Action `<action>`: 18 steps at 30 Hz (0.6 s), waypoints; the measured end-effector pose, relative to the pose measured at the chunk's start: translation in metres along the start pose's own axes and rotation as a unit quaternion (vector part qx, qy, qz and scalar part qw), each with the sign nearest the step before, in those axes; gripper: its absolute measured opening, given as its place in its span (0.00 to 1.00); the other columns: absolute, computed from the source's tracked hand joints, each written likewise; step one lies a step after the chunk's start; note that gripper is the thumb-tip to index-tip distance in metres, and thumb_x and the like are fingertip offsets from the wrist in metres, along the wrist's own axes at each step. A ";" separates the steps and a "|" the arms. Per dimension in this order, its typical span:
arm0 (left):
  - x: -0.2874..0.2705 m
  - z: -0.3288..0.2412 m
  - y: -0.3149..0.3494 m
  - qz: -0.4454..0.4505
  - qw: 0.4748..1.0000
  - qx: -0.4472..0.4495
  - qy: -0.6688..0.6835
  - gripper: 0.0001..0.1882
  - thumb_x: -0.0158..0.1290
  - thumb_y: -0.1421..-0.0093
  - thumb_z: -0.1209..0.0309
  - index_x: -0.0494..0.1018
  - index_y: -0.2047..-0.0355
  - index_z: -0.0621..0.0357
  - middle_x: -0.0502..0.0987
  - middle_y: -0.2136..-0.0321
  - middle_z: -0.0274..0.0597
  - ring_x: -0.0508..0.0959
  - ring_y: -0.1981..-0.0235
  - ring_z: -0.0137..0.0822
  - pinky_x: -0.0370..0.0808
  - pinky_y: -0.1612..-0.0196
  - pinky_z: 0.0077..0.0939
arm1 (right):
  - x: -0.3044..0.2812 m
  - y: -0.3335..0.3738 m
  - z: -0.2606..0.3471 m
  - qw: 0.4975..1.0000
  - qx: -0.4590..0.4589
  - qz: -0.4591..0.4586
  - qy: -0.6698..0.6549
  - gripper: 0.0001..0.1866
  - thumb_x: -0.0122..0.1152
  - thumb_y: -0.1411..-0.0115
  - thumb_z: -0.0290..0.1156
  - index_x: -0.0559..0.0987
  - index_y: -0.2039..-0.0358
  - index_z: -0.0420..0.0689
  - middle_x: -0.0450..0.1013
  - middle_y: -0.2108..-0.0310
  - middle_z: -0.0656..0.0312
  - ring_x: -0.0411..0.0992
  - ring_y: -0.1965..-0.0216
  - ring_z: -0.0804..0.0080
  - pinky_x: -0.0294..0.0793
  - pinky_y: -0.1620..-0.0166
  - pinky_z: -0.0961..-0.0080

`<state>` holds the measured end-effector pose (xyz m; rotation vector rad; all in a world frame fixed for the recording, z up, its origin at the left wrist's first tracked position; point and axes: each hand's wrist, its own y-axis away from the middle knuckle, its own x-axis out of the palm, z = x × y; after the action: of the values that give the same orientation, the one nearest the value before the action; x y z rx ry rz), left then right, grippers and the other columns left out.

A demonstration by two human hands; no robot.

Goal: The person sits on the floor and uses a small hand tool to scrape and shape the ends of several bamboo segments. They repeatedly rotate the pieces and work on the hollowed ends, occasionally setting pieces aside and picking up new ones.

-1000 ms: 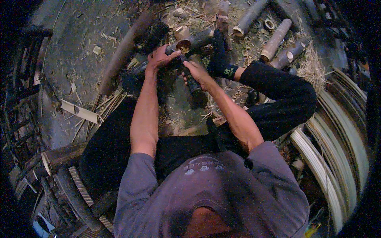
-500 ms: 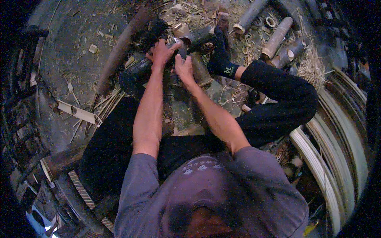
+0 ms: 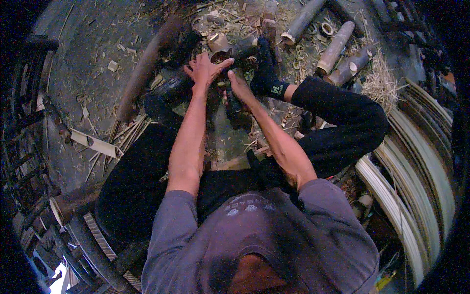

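My left hand (image 3: 206, 72) lies spread, its thumb stretched to the right, beside the dark round rim (image 3: 221, 56) of what looks like a cut tube. Close by on the right is my right hand (image 3: 239, 87), thumb up and fingers curled. What the right hand grips is dark and blurred, and I cannot make it out. Just beyond the hands sits a pale cut bamboo piece (image 3: 217, 42). My dark-socked foot (image 3: 267, 73) rests right of the hands.
Several bamboo tubes (image 3: 336, 47) lie at the far right, near a heap of fine shavings (image 3: 383, 83). Long bent strips (image 3: 416, 142) stand in bundles on the right. A long brown pole (image 3: 147, 68) and a split bamboo piece (image 3: 95, 143) lie on the left. Chips litter the floor.
My left hand has shifted slightly right and its fingers have spread. The right hand has moved a little right and down. The bright metal glint between the hands no longer shows.
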<state>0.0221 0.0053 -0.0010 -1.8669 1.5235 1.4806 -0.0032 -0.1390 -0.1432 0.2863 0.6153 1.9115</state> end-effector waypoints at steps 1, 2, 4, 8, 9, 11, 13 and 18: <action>0.001 0.016 -0.003 0.012 1.000 -0.028 0.006 0.56 0.51 0.67 0.27 0.63 0.46 0.58 0.60 0.43 0.52 0.56 0.41 0.54 0.41 0.41 0.61 | 0.008 0.019 0.030 0.999 -0.006 0.029 0.014 0.30 0.36 0.38 0.57 0.73 0.65 0.41 0.71 0.80 0.60 0.69 0.83 0.72 0.71 0.77 0.73; 0.002 0.019 -0.004 -0.002 1.000 -0.030 0.004 0.55 0.51 0.66 0.27 0.63 0.46 0.58 0.61 0.44 0.53 0.57 0.41 0.55 0.41 0.41 0.61 | 0.005 0.029 0.053 0.998 0.007 0.054 0.014 0.31 0.36 0.38 0.58 0.73 0.63 0.40 0.71 0.78 0.60 0.69 0.80 0.72 0.71 0.75 0.74; 0.008 0.021 -0.003 -0.025 0.999 -0.028 -0.001 0.54 0.50 0.64 0.28 0.64 0.47 0.59 0.62 0.45 0.53 0.57 0.42 0.57 0.42 0.42 0.62 | -0.007 0.045 0.086 0.993 0.056 0.104 -0.002 0.34 0.36 0.39 0.60 0.73 0.58 0.40 0.73 0.74 0.59 0.70 0.75 0.72 0.72 0.69 0.74; 0.016 0.018 -0.005 -0.044 0.999 -0.012 -0.002 0.50 0.49 0.62 0.29 0.65 0.48 0.57 0.64 0.47 0.53 0.59 0.44 0.59 0.45 0.43 0.62 | -0.030 0.044 0.113 0.984 0.078 0.121 0.102 0.36 0.37 0.41 0.62 0.73 0.54 0.40 0.74 0.64 0.57 0.71 0.66 0.69 0.69 0.59 0.73; 0.016 0.017 -0.006 -0.047 0.999 -0.014 -0.009 0.50 0.49 0.61 0.29 0.66 0.49 0.56 0.64 0.48 0.53 0.59 0.45 0.59 0.45 0.43 0.63 | -0.032 0.045 0.117 0.983 0.069 0.112 0.130 0.36 0.37 0.41 0.62 0.74 0.54 0.40 0.73 0.63 0.57 0.71 0.65 0.68 0.69 0.58 0.72; 0.017 0.017 -0.005 -0.058 0.998 -0.017 -0.014 0.48 0.49 0.60 0.29 0.66 0.49 0.55 0.65 0.48 0.53 0.59 0.45 0.59 0.46 0.44 0.63 | -0.039 0.040 0.129 0.972 0.097 0.136 0.165 0.36 0.39 0.42 0.63 0.74 0.55 0.40 0.74 0.62 0.57 0.71 0.65 0.67 0.69 0.57 0.71; 0.021 0.017 -0.005 -0.076 0.997 -0.014 -0.011 0.48 0.48 0.60 0.30 0.66 0.49 0.54 0.66 0.49 0.53 0.60 0.45 0.58 0.47 0.44 0.63 | -0.052 0.027 0.136 0.940 0.201 0.230 0.153 0.35 0.37 0.40 0.60 0.69 0.47 0.43 0.68 0.49 0.57 0.64 0.48 0.62 0.59 0.43 0.68; 0.025 0.023 -0.008 -0.036 0.999 -0.025 -0.018 0.49 0.46 0.59 0.28 0.63 0.46 0.51 0.63 0.46 0.52 0.57 0.43 0.58 0.45 0.43 0.62 | -0.066 -0.002 0.129 0.930 0.186 0.268 0.170 0.32 0.43 0.43 0.62 0.76 0.64 0.43 0.73 0.77 0.63 0.69 0.83 0.75 0.72 0.78 0.78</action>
<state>0.0148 0.0128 -0.0347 -1.8912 1.4016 1.5245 0.0855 -0.1613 -0.0310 0.3951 1.2393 2.3853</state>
